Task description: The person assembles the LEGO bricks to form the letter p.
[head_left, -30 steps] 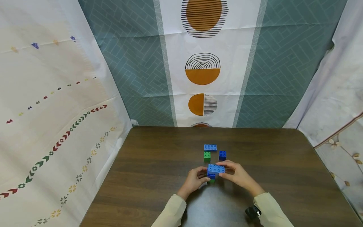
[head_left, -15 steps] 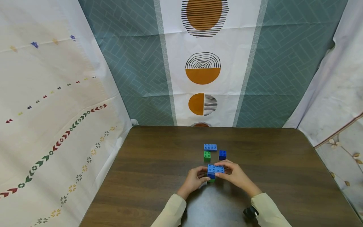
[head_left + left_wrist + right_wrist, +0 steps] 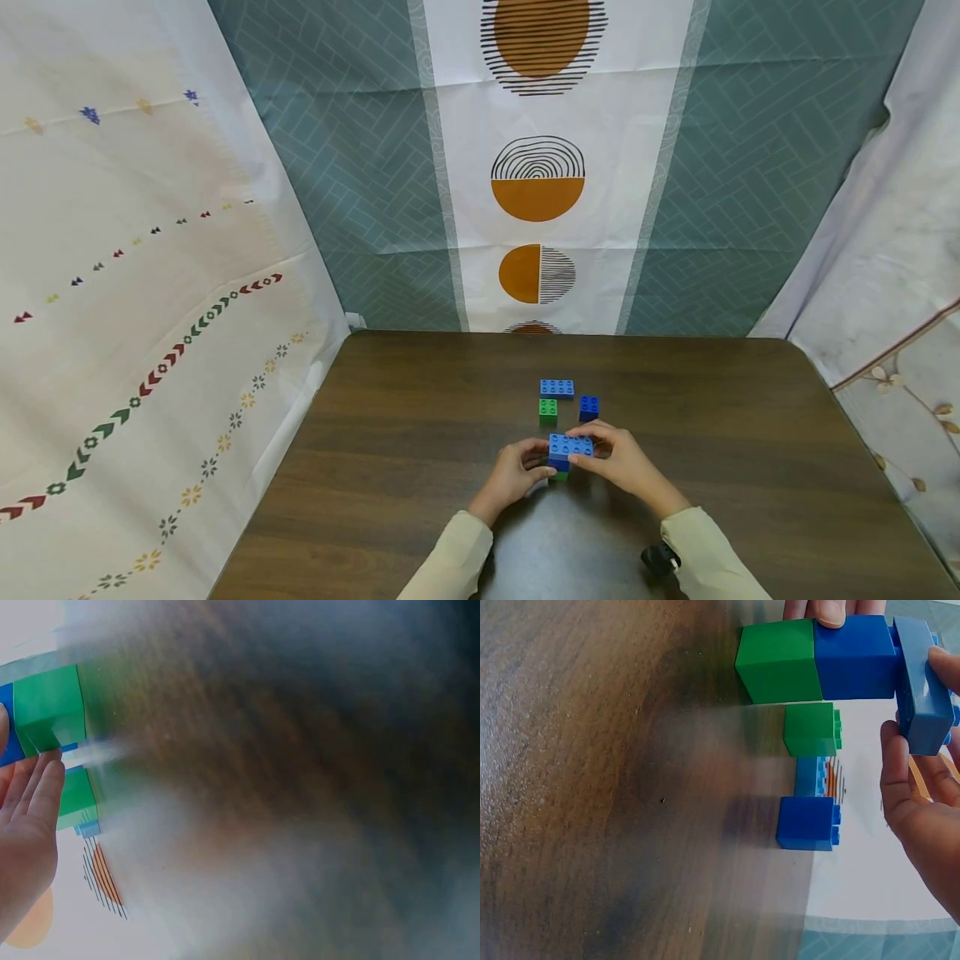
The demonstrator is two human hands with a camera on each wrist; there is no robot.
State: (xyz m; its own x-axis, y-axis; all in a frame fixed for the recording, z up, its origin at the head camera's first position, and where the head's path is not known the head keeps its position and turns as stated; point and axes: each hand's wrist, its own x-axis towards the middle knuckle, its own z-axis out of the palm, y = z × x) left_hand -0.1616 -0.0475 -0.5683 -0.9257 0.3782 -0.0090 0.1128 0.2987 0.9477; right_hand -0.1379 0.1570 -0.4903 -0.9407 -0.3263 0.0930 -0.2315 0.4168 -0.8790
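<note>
A small stack stands on the table between my hands: a green block (image 3: 780, 664) at the bottom, a dark blue block (image 3: 855, 660) on it, and a longer light blue block (image 3: 564, 447) on top. My left hand (image 3: 510, 481) pinches the dark blue block between thumb and fingers. With its thumb and fingers, my right hand (image 3: 628, 468) grips the light blue block, which overhangs to the right. In the right wrist view, studs still show in a narrow gap beneath the light blue block. The left wrist view catches the green block low beside my fingers.
Behind the stack stand a second green block (image 3: 548, 411), another dark blue block (image 3: 588, 407) and a light blue block (image 3: 557, 388) lying farthest back. The brown table (image 3: 390, 433) ends at a patterned cloth (image 3: 360, 208); white cloths hang on both sides.
My right hand has moved slightly left and brought the light blue block down onto the dark blue one. Its thumb now lies across the block's front. My left hand stays in place.
</note>
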